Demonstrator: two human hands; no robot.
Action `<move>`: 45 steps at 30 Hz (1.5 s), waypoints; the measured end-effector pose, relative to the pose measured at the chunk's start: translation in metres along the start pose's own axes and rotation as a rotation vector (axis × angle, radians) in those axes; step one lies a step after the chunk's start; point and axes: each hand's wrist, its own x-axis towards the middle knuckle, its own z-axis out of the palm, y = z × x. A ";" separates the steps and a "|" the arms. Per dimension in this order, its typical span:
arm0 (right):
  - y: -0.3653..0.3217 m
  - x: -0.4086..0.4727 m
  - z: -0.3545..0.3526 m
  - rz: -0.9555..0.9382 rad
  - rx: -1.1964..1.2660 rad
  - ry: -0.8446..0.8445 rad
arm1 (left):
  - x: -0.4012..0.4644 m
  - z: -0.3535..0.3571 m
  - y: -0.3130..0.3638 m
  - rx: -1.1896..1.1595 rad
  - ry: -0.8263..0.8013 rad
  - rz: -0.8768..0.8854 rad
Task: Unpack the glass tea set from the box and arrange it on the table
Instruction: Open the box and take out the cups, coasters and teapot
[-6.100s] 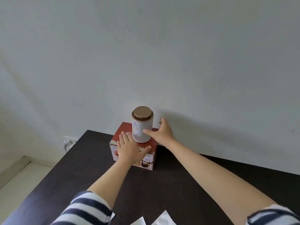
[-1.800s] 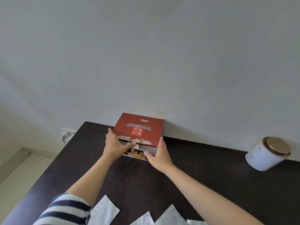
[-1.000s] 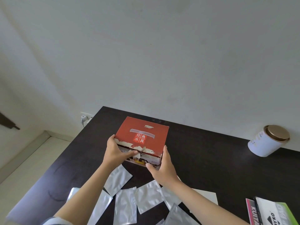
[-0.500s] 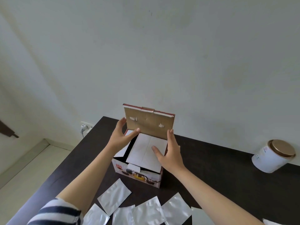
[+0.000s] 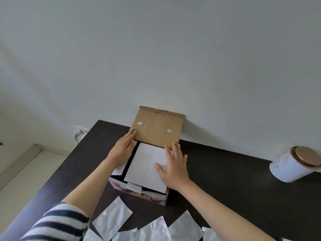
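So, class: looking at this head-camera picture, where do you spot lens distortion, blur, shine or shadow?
Head view: the wide lens leans the white tin sideways and bends the table edge; the right hand looks slightly blurred; the silver packets catch a soft sheen; daylight is even, with a faint shadow behind the open box lid on the wall.

Your dark tabletop runs along the wall. The opened box stands near its far edge, toward the left corner. A white canister sits by the far right edge. Silver pouches lie along your near edge.
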 end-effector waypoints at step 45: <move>0.037 -0.099 -0.106 0.108 -0.065 -0.132 | -0.014 -0.008 0.013 -0.113 0.011 -0.053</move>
